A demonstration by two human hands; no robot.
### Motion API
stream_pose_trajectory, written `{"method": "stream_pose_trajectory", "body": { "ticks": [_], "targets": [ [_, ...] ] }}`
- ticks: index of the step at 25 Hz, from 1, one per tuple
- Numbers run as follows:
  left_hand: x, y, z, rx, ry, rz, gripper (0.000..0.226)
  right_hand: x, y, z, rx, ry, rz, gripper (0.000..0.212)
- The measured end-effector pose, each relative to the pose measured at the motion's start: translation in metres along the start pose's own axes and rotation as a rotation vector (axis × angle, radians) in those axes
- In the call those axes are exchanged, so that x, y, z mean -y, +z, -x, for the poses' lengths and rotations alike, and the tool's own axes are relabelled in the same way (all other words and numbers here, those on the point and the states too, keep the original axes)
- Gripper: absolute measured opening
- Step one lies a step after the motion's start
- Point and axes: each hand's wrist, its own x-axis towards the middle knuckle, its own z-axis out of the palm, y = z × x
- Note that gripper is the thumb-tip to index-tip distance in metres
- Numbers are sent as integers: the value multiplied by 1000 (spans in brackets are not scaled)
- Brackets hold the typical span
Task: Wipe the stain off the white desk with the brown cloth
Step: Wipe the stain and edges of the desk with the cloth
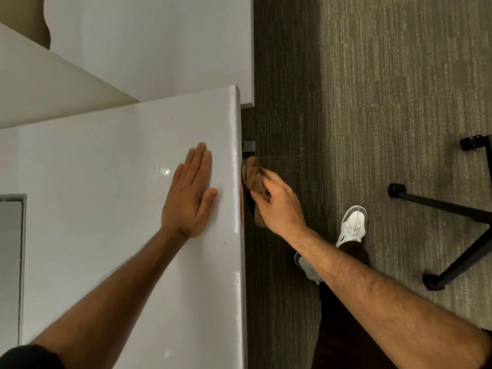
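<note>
The desk (111, 161) fills the left side, carpet (399, 89) to its right. The left hand (190, 194) lies flat on the top, fingers spread — holding nothing. The right hand (279, 205) grips the cloth (254, 177) against the desk's side edge, beside a brownish stain (241, 209).
</note>
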Motion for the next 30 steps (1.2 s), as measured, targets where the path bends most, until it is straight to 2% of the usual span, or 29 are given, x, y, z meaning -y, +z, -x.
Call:
{"method": "stream_pose_trajectory", "body": {
  "ticks": [3, 6, 9, 12, 15, 17, 20, 22, 23, 26, 28, 30],
  "targets": [
    [-3, -2, 1, 9, -3, 6, 73, -4, -1, 0, -169, 162, -204, 37],
    [-1, -1, 1, 9, -3, 5, 73, 3, 5, -4, -91, 151, -320, 38],
    [2, 1, 1, 3, -4, 0, 72, 9, 14, 1, -7, 69, -238, 42],
    [4, 2, 1, -7, 0, -1, 71, -3, 11, 3, 7, 22, 12, 41],
    [7, 5, 0, -11, 1, 8, 71, -7, 9, 6, -112, 79, -116, 42],
    [9, 6, 0, -16, 2, 5, 71, 2, 14, 7, -86, 36, -172, 43],
    [9, 6, 0, -14, 1, 4, 71, 1, 14, 13, 9, -35, -4, 43],
    [7, 6, 0, -19, 4, 8, 71, -8, 4, 17, 42, -4, 116, 40],
    [6, 6, 0, -18, 4, 10, 71, -12, -1, 21, 32, 52, 77, 40],
    [6, 5, 0, -16, 2, 5, 71, -12, -5, 46, -104, 293, -271, 40],
    [6, 5, 0, -11, 1, 2, 71, -5, 8, 74, -114, 420, -453, 52],
    [5, 4, 0, -6, 3, 9, 71, 3, 27, 106, -98, 484, -527, 66]
  ]
}}
